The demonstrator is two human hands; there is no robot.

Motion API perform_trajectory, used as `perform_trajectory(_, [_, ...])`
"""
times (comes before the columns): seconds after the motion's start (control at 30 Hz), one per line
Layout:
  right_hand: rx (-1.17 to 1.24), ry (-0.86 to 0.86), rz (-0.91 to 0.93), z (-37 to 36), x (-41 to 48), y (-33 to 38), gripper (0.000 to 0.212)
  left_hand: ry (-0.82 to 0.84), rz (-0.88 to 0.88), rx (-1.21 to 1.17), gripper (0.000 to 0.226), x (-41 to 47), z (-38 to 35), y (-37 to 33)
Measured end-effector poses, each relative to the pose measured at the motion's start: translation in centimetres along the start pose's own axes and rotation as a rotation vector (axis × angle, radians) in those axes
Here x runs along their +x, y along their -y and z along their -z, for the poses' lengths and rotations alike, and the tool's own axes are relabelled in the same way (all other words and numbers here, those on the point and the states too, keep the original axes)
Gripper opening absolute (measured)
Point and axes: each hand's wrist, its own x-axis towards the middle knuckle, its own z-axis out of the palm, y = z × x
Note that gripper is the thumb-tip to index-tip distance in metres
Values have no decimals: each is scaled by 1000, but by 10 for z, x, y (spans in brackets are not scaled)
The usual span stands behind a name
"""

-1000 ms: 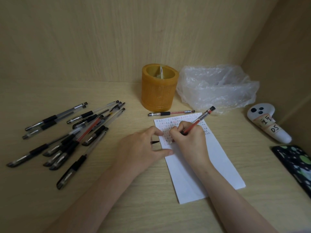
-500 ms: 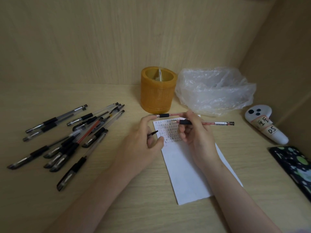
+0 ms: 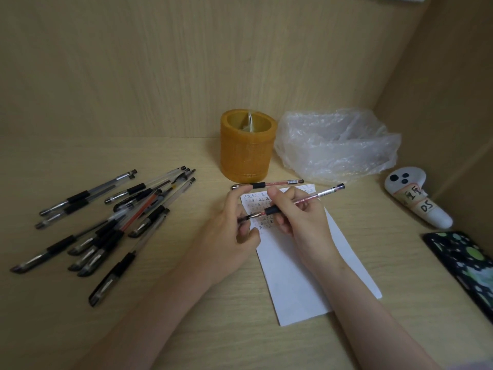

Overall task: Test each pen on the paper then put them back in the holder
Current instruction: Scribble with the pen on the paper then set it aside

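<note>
The red pen (image 3: 306, 201) is held above the far end of the paper (image 3: 298, 263), barrel slanting up to the right, tip pointing left. The right hand (image 3: 301, 222) grips it by the black grip section, fingers curled around the barrel. The left hand (image 3: 229, 236) sits just left of the tip, fingers curled around a small dark pen cap (image 3: 244, 219) that meets the pen tip. The paper lies flat on the counter (image 3: 186, 316), with rows of small written marks at its far end. A second red pen (image 3: 266, 185) lies on the counter along the paper's far edge, just in front of the orange holder (image 3: 246, 150). A loose pile of black pens (image 3: 112, 222) lies at left, well apart from the holder. A crumpled plastic bag (image 3: 336, 145) sits right of the holder. A white controller (image 3: 416, 198) and a patterned phone (image 3: 464, 263) lie at far right.
</note>
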Motion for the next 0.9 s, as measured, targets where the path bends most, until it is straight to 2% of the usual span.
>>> perform_trajectory(0.2, [-74, 70, 16, -1, -3, -2, 34, 19, -52, -26, 59, -1, -3, 1])
perform_trajectory(0.37, [-75, 164, 12, -1, -6, 3, 18, 47, -20, -78, 51, 2, 1, 4])
perform_trajectory(0.4, [-50, 165, -6, 0, -5, 3, 22, 39, -14, -92, 50, 3, 2, 3])
perform_trajectory(0.47, [16, 156, -37, 2, -4, 1, 31, -19, 2, -129, 42, 5, 4, 3])
perform_trajectory(0.6, [112, 170, -42, 1, -1, -3, 29, -206, 59, -123, 12, 6, 9, 8])
perform_trajectory(0.9, [9, 144, 13, 2, -1, -5, 14, -247, -24, 24, 10, -1, 8, 7])
